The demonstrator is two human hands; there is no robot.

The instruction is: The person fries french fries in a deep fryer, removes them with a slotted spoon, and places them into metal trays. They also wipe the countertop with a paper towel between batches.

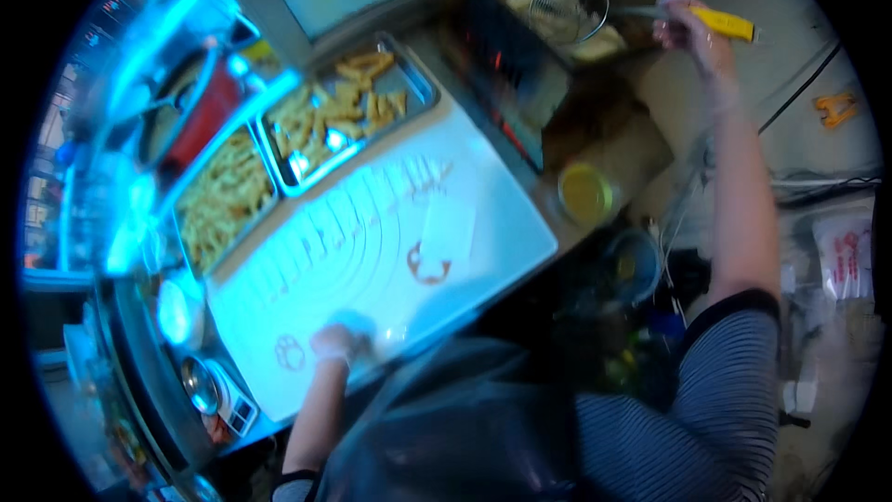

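My right hand [700, 38], in a thin clear glove, grips a wire-mesh skimmer [569, 7] by its yellow handle [725, 24]. The skimmer's round basket hangs over a dark rectangular fryer [516, 49], where pale pieces of food [599, 44] sit under and beside the mesh. Down at the near edge of a white printed work mat [334, 258], my left hand [334, 344] rests on or just over the surface. Blur hides its fingers, so I cannot tell whether it holds anything.
Metal trays of fried golden strips [334, 111] and smaller pieces [226, 202] line the mat's far side. A cup of yellow liquid [585, 194] stands right of the mat. At the left are a kitchen scale [233, 397] with a metal bowl [200, 383] and a red container [205, 111].
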